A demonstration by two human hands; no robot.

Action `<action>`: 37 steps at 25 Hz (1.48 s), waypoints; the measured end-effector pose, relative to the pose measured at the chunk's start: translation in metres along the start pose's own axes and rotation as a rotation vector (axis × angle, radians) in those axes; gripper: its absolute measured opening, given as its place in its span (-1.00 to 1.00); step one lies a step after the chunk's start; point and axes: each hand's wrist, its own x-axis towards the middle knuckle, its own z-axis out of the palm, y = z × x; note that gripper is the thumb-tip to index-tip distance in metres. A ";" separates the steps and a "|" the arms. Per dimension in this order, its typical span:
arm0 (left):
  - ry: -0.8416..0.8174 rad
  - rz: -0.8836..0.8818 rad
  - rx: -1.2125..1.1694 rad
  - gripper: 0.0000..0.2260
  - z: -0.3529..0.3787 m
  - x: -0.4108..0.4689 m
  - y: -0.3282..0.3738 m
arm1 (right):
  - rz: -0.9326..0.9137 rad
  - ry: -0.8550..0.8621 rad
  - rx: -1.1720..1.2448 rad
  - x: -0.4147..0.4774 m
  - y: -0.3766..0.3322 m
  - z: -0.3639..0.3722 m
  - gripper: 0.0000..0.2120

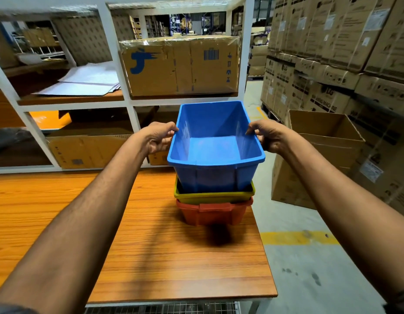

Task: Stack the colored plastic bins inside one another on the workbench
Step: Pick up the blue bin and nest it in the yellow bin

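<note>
A blue bin (215, 152) sits partway down inside a yellow-green bin (213, 196), which is nested in a red-orange bin (212, 214) on the wooden workbench (128, 234). My left hand (159, 137) grips the blue bin's left rim, thumb over the edge. My right hand (267, 135) grips its right rim the same way. The blue bin is empty and its top half stands above the yellow-green rim. The stack is near the bench's right edge.
A white shelving frame (126, 87) behind the bench holds a large cardboard box (180, 66) and white sheets (83, 82). An open cardboard box (316, 155) stands on the floor to the right, with stacked cartons (332, 53) behind it.
</note>
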 end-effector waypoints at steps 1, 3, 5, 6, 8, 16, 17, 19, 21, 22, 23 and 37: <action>0.009 -0.016 0.013 -0.91 0.000 0.003 -0.006 | 0.004 0.017 -0.035 0.000 0.003 0.002 -0.76; 0.019 -0.044 0.023 -0.94 0.001 0.004 -0.016 | 0.000 0.043 -0.092 0.001 0.012 0.007 -0.78; 0.021 -0.057 0.017 -0.93 0.004 0.003 -0.023 | 0.011 0.051 -0.091 0.006 0.020 0.009 -0.79; 0.022 -0.064 0.010 -0.90 0.005 0.001 -0.024 | 0.026 0.047 -0.078 0.007 0.022 0.010 -0.79; 0.038 -0.076 0.006 -0.86 0.008 0.000 -0.027 | 0.076 0.037 -0.067 0.008 0.024 0.012 -0.76; 0.077 -0.172 0.059 -0.77 0.016 0.002 -0.033 | 0.191 0.043 -0.179 0.010 0.032 0.019 -0.72; 0.073 -0.192 0.057 -0.77 0.016 0.002 -0.034 | 0.200 0.046 -0.182 0.013 0.034 0.018 -0.70; 0.068 -0.223 0.035 -0.82 0.018 0.000 -0.035 | 0.212 0.047 -0.192 0.016 0.039 0.014 -0.65; 0.070 -0.238 0.028 -0.85 0.020 -0.005 -0.035 | 0.234 0.049 -0.190 0.017 0.041 0.011 -0.62; 0.073 -0.243 0.015 -0.87 0.021 -0.008 -0.034 | 0.251 0.045 -0.177 0.017 0.041 0.009 -0.63; 0.077 -0.249 -0.005 -0.92 0.021 -0.009 -0.034 | 0.272 0.036 -0.153 0.017 0.041 0.007 -0.65; 0.158 -0.077 -0.144 -0.88 0.012 -0.056 -0.028 | 0.159 0.001 0.063 -0.035 0.022 -0.019 -0.64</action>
